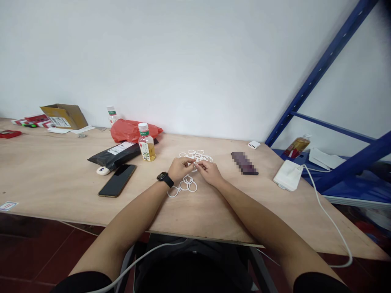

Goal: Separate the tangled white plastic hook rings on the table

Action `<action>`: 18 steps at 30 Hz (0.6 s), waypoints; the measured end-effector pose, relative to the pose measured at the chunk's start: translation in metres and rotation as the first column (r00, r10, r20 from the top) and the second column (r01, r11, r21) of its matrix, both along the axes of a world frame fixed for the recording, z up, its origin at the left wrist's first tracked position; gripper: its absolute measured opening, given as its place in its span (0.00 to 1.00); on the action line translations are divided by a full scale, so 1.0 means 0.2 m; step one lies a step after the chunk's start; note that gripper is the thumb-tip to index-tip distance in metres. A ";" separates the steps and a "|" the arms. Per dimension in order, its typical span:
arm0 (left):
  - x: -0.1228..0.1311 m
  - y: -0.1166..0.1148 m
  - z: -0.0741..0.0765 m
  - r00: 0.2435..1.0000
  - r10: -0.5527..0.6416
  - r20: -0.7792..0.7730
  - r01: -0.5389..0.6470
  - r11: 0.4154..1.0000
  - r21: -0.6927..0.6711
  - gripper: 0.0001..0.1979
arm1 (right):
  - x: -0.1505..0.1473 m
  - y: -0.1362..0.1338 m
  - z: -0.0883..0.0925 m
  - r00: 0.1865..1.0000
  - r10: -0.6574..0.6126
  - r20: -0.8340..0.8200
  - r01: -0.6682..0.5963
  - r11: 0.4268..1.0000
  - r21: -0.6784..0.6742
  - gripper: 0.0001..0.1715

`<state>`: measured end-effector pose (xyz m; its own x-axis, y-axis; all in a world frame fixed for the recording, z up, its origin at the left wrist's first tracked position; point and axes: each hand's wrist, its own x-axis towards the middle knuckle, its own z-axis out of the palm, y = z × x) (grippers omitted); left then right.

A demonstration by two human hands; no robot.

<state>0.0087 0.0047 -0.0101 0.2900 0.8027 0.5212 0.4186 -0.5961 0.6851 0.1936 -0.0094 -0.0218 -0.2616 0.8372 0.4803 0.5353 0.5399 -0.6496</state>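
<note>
White thin plastic rings (187, 186) lie at the middle of the pale plywood bench (61, 179), with more loose toward its far edge; left hand (180, 168) and right hand (211, 171) meet above them, fingertips pinched on one ring; they look light, springy, probably slick; best gripped across the rim.

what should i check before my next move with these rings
1. Contact: left hand and right hand meet above the table: ok.
2. Grip: ring pinched in the fingers: cannot tell, too small.
3. Slack: near rings lie flat between the wrists: ok.
4. Supply: far rings heaped just beyond the hands, likely in reach: ok.
5. Spill: bottle upright, capped, apart from the hands: ok.
6. Clutter: phone flat, away from the edge: ok.
</note>
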 end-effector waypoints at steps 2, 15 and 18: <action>0.00 0.00 0.00 1.000 0.024 0.004 -0.024 1.000 -0.017 0.11 | 0.00 0.00 0.00 1.000 0.002 0.007 -0.002 1.000 0.004 0.10; -0.01 0.01 0.03 1.000 0.001 -0.027 0.000 1.000 0.026 0.11 | -0.01 -0.01 -0.01 0.983 0.046 0.177 -0.062 0.994 0.090 0.10; -0.03 0.01 0.03 0.986 -0.027 -0.165 0.039 0.997 0.070 0.13 | 0.05 0.03 0.00 0.988 -0.003 0.154 -0.014 0.994 0.105 0.12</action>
<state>0.0025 0.0063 -0.0048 0.4022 0.7526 0.5213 0.5010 -0.6575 0.5628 0.2034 -0.0029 -0.0209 -0.3437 0.7826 0.5191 0.6214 0.6040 -0.4991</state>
